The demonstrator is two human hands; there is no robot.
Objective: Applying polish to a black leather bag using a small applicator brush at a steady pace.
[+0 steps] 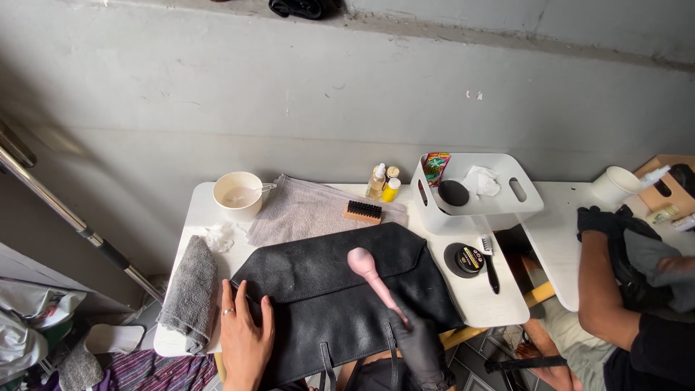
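Observation:
A black leather bag [326,282] lies flat on a small white table [478,297], its flap facing me. My left hand [245,334], bare with a ring, presses flat on the bag's left part with fingers apart. My right hand [418,346] wears a black glove and grips the handle of a pink brush [369,275]. The brush's round head rests on the bag's flap near the middle.
On the table: a white bowl [238,194], grey towel [304,210], folded grey cloth [192,293], wooden brush [363,211], small bottles [382,182], white caddy [478,195], open polish tin [464,259], black toothbrush [490,262]. Another person's gloved hand [597,221] works at the right table.

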